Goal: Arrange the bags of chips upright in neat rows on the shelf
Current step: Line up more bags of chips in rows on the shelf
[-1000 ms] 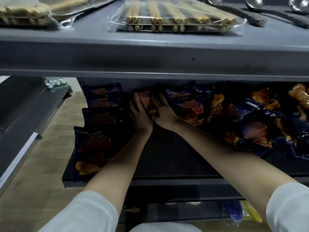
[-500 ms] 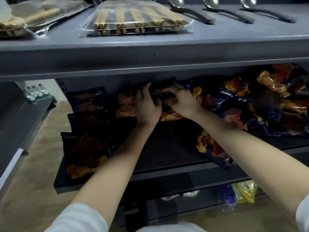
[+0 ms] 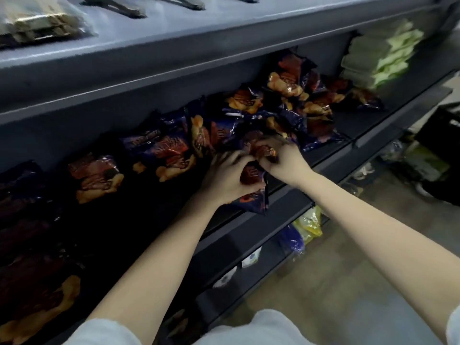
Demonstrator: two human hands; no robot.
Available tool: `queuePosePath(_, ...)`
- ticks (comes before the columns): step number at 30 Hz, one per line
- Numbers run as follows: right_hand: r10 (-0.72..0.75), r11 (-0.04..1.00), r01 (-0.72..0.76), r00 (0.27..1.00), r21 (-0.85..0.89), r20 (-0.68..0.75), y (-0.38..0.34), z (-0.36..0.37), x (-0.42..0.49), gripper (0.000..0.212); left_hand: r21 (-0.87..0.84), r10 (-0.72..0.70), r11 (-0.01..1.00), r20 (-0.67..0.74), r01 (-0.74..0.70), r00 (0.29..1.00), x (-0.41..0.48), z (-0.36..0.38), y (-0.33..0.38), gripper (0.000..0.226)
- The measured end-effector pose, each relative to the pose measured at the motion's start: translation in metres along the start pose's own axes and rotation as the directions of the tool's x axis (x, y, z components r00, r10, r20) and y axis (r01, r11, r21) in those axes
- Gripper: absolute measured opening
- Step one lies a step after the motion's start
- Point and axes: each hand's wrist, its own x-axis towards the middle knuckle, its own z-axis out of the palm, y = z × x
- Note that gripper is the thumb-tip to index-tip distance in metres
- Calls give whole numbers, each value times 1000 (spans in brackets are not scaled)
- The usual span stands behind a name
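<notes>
**Both hands on one bag at the shelf's front edge**

The shelf (image 3: 331, 158) is cut off at the left, where standing bags (image 3: 94, 175) sink into shadow. A loose pile of bags (image 3: 286, 103) lies mid-shelf. The left hand (image 3: 224, 175) and right hand (image 3: 283, 160) both grip one chip bag (image 3: 251, 175); the bag hides some of their fingertips, and its print is blurred.

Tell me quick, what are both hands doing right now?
Left hand: closed, gripping the chip bag.
Right hand: closed, gripping the same bag's top.
</notes>
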Motion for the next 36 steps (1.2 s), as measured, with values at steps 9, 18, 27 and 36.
queuePosePath(9,160,985,-158,987,62,-30,9,37,-46,56,140,-87,986,9,85,996,-7,33,-7,83)
queuePosePath(18,119,973,-98,989,211,-89,-14,53,-43,60,126,-94,984,-218,123,972,-20,32,-12,65)
queuePosePath(27,-160,934,157,987,320,-17,-71,87,0,54,41,-361,911,-405,411,840,-74,-1,-43,70)
queuePosePath(36,-585,797,533,798,283,146,-155,145,75,47,-31,-693,669,-388,743,608,-148,-45,-72,91)
